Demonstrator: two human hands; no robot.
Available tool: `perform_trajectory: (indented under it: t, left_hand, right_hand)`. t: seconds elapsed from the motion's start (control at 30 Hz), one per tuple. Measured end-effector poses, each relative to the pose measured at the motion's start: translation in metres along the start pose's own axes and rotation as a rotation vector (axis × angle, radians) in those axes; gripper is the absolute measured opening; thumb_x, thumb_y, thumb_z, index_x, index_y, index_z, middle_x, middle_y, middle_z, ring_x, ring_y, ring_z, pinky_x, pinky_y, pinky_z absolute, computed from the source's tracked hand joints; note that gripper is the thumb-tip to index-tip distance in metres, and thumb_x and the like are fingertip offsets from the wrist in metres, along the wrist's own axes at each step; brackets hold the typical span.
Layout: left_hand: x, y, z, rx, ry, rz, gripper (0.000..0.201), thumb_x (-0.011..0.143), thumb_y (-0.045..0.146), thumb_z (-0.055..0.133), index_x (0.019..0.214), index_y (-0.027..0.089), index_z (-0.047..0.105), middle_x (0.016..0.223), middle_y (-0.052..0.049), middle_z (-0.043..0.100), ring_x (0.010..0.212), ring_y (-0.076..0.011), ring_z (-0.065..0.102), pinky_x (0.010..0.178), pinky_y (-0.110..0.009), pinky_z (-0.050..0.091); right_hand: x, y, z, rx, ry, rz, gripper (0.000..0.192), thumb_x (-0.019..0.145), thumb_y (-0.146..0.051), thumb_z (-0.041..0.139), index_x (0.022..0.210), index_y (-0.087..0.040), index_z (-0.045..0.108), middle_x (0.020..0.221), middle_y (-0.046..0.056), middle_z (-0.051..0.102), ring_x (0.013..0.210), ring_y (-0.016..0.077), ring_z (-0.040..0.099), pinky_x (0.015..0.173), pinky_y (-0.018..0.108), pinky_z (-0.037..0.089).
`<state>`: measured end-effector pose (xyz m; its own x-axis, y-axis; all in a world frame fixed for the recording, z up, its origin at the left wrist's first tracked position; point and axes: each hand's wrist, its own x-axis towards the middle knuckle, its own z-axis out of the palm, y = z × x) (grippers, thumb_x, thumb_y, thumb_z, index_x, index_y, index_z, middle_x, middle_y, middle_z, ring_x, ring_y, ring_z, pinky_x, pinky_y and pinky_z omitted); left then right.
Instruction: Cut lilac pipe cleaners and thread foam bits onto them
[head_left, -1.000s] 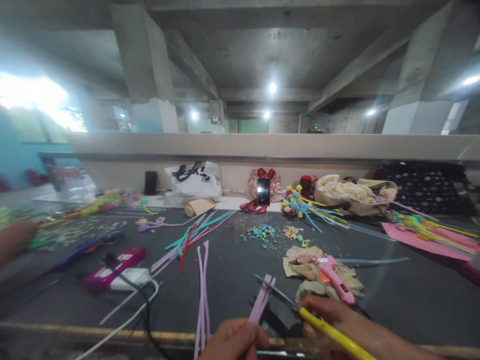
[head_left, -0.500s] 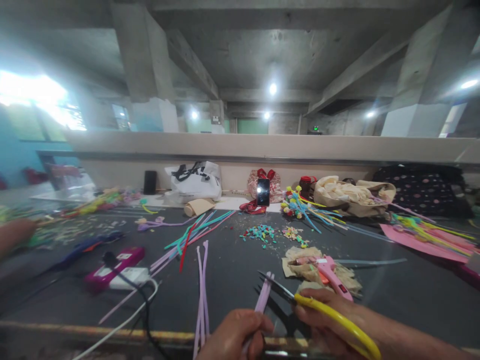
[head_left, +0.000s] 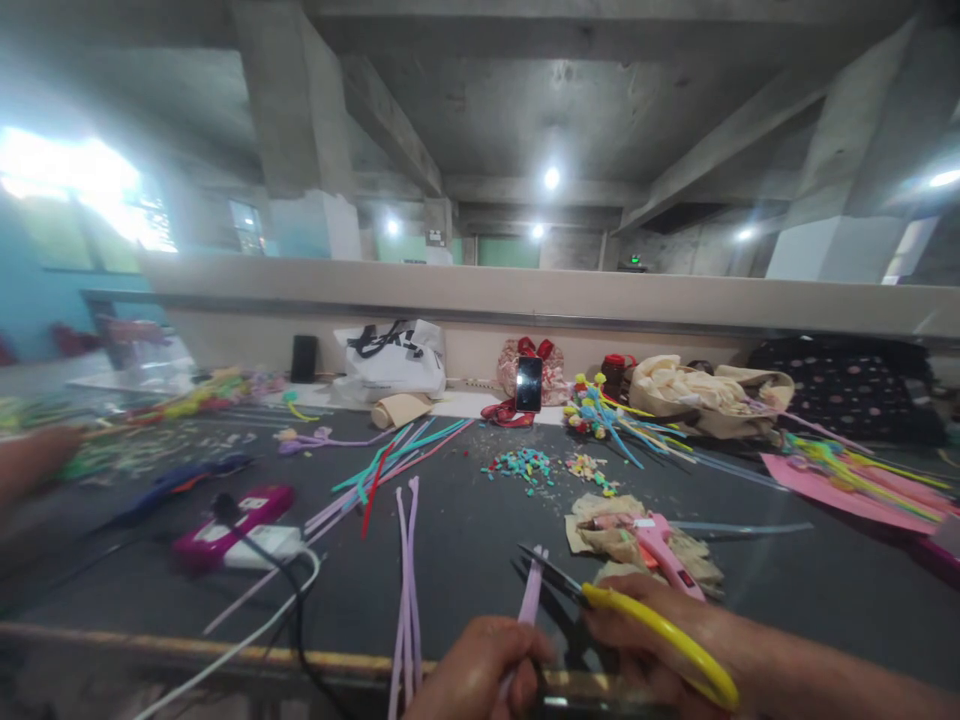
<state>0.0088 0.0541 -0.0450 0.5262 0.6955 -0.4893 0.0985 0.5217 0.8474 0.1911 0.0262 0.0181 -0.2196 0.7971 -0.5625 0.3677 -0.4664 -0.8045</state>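
My left hand (head_left: pixel 491 665) is closed around a small bundle of lilac pipe cleaners (head_left: pixel 532 590), whose tips point away from me. In my right hand (head_left: pixel 660 630) is a pair of scissors (head_left: pixel 652 625) with yellow handles. The dark blades lie across the lilac tips; whether they touch them I cannot tell. More lilac pipe cleaners (head_left: pixel 407 600) lie on the dark table (head_left: pixel 465 560) to the left of my left hand. A pink glue gun (head_left: pixel 664 550) rests on crumpled brown paper (head_left: pixel 592 525) just beyond my right hand.
Small turquoise and cream pieces (head_left: pixel 521 465) lie mid-table. Behind stand a phone (head_left: pixel 529 383), a white bag (head_left: pixel 394 360) and a bunch of coloured stems (head_left: pixel 600 410). At left are a magenta power strip (head_left: pixel 202 540), cables (head_left: pixel 296 600) and another person's blurred hand (head_left: pixel 37 460).
My left hand and the lilac bundle have shifted slightly right. The scissors have moved a little left at the handles, their blades still across the tips. The view has tilted slightly.
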Motion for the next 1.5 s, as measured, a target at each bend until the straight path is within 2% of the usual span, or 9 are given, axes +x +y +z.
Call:
perform_trajectory:
  t: [0.1, 0.23, 0.47, 0.67, 0.83, 1.0, 1.2, 1.37, 1.5]
  left_hand:
    - [-0.003, 0.001, 0.004, -0.024, 0.005, 0.022, 0.022, 0.056, 0.035, 0.049, 0.06, 0.015, 0.055, 0.028, 0.009, 0.039, 0.023, -0.0033, 0.023, 0.031, -0.018, 0.009]
    - [-0.004, -0.002, 0.008, -0.055, 0.009, 0.085, 0.023, 0.055, 0.033, 0.044, 0.061, 0.014, 0.056, 0.03, 0.009, 0.038, 0.023, -0.0029, 0.023, 0.03, -0.018, 0.008]
    - [0.005, 0.0, 0.009, -0.04, -0.018, 0.048, 0.02, 0.055, 0.031, 0.047, 0.059, 0.014, 0.056, 0.027, 0.008, 0.039, 0.021, -0.0036, 0.025, 0.029, -0.017, 0.011]
    - [0.006, -0.001, 0.01, -0.039, -0.002, 0.016, 0.017, 0.059, 0.024, 0.042, 0.059, 0.014, 0.056, 0.026, 0.008, 0.039, 0.019, -0.0043, 0.025, 0.028, -0.017, 0.012]
    - [0.008, -0.003, 0.01, -0.056, 0.002, 0.027, 0.016, 0.059, 0.023, 0.044, 0.06, 0.013, 0.057, 0.027, 0.007, 0.039, 0.021, -0.0046, 0.027, 0.029, -0.015, 0.014]
    - [0.006, -0.005, 0.014, -0.099, 0.032, 0.025, 0.017, 0.064, 0.022, 0.038, 0.064, 0.015, 0.054, 0.031, 0.008, 0.04, 0.02, -0.0027, 0.023, 0.028, -0.014, 0.012]
    - [0.006, -0.004, 0.016, -0.136, 0.052, -0.003, 0.02, 0.067, 0.018, 0.033, 0.069, 0.015, 0.052, 0.035, 0.007, 0.04, 0.021, -0.003, 0.023, 0.027, -0.014, 0.009]
    - [0.004, -0.005, 0.016, -0.166, 0.043, -0.004, 0.017, 0.065, 0.02, 0.037, 0.07, 0.015, 0.052, 0.038, 0.007, 0.04, 0.023, -0.0026, 0.022, 0.028, -0.013, 0.007]
    - [0.003, -0.006, 0.016, -0.186, 0.059, 0.0, 0.016, 0.065, 0.023, 0.04, 0.072, 0.015, 0.052, 0.04, 0.008, 0.04, 0.025, -0.0017, 0.021, 0.029, -0.012, 0.007]
  right_hand:
    - [-0.004, -0.01, 0.008, -0.025, 0.014, 0.06, 0.019, 0.076, -0.034, 0.046, 0.064, -0.019, 0.042, 0.034, -0.01, 0.037, 0.02, 0.0008, 0.022, 0.019, 0.01, 0.017]
    - [-0.01, -0.016, 0.013, -0.001, 0.036, 0.023, 0.015, 0.077, -0.024, 0.045, 0.064, -0.019, 0.039, 0.034, -0.012, 0.034, 0.022, -0.0003, 0.023, 0.021, 0.008, 0.018]
    - [-0.007, -0.011, 0.008, -0.118, 0.018, -0.052, 0.032, 0.07, -0.049, 0.049, 0.073, -0.018, 0.041, 0.038, -0.01, 0.042, 0.023, 0.0005, 0.031, 0.023, 0.009, 0.023]
    - [-0.004, -0.008, 0.008, -0.106, 0.011, -0.063, 0.037, 0.069, -0.053, 0.05, 0.078, -0.018, 0.041, 0.04, -0.011, 0.041, 0.023, 0.0003, 0.027, 0.023, 0.01, 0.022]
    - [0.009, 0.001, 0.004, -0.101, 0.093, 0.038, 0.021, 0.069, -0.038, 0.052, 0.078, -0.02, 0.046, 0.04, -0.011, 0.036, 0.023, 0.0011, 0.026, 0.022, 0.011, 0.017]
    - [0.012, 0.003, 0.007, -0.163, 0.095, 0.015, 0.017, 0.065, -0.02, 0.043, 0.08, -0.018, 0.052, 0.041, -0.009, 0.036, 0.024, 0.0029, 0.029, 0.022, 0.011, 0.02]
    - [0.012, -0.003, 0.012, -0.306, 0.118, 0.028, 0.015, 0.068, -0.02, 0.034, 0.072, -0.018, 0.048, 0.043, -0.008, 0.033, 0.027, 0.0038, 0.025, 0.025, 0.013, 0.02]
    - [0.025, 0.002, 0.003, -0.492, 0.168, -0.053, 0.009, 0.058, -0.014, 0.044, 0.06, -0.017, 0.051, 0.044, -0.006, 0.041, 0.035, 0.0049, 0.038, 0.031, 0.014, 0.021]
    - [0.029, 0.003, -0.001, -0.599, 0.209, -0.097, 0.01, 0.054, -0.011, 0.045, 0.056, -0.016, 0.053, 0.043, -0.006, 0.043, 0.036, 0.0054, 0.037, 0.033, 0.016, 0.02]
